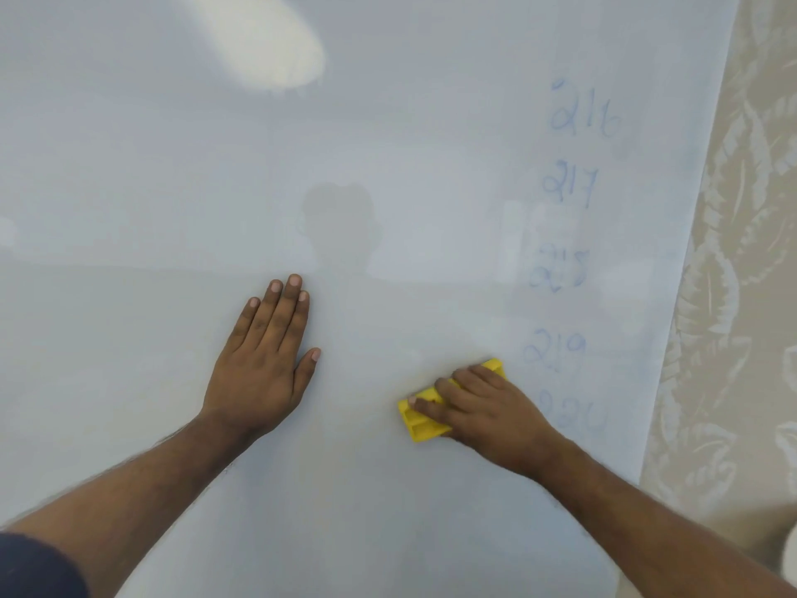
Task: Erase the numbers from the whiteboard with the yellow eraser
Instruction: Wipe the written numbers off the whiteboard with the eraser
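A large whiteboard (pixel 172 209) fills the view. A column of faint blue numbers (pixel 565 269) runs down its right side, from 216 at the top to a smudged one by my right wrist. My right hand (pixel 487 407) presses the yellow eraser (pixel 425 418) flat on the board, just left of the lowest numbers. My left hand (pixel 263 360) lies flat on the board with fingers spread, left of the eraser and apart from it.
The board's right edge (pixel 673 321) runs diagonally; beyond it lies beige cloth with a leaf pattern (pixel 733 295). A bright light glare (pixel 267 41) and a dim reflection of a person show on the board.
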Tool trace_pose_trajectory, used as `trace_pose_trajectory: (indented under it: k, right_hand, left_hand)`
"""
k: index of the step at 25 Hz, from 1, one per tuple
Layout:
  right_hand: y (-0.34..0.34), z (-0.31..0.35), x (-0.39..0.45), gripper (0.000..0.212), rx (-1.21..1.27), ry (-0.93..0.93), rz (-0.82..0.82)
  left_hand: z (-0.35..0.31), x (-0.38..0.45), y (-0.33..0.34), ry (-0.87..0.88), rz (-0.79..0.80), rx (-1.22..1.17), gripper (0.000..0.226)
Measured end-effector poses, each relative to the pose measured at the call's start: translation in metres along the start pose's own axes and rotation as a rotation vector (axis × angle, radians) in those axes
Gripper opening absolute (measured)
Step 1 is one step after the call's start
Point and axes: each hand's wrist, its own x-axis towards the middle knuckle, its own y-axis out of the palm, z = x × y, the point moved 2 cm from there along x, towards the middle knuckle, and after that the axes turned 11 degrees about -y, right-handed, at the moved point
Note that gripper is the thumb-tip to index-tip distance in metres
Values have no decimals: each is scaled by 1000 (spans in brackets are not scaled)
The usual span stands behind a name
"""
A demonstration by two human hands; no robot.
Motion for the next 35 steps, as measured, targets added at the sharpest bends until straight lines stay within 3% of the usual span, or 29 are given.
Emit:
trace_pose_trajectory:
  k: [4, 9, 20, 24, 30, 35]
  right_hand:
    - [-27, -46, 16, 49, -18, 296, -107]
    - [-16, -30, 9, 53, 34, 431, -216]
    - [20, 57, -48, 43, 74, 208, 2]
    - [15, 60, -53, 51, 155, 128, 105]
    - [-18, 20, -47, 55, 159, 223, 40]
    - [-51, -34, -52, 53, 133, 410, -54]
  left_hand:
    - [-10, -3, 1, -61, -1, -41, 68]
    - [-14, -4, 0, -80, -1, -60, 67]
    - [-16, -5, -7, -85, 27, -39, 69]
    - [-15, -10, -13, -56, 44, -12, 68]
    - [-26, 3, -22, -14, 22, -7, 68]
    - [-46, 37, -28, 27, -26, -31, 67]
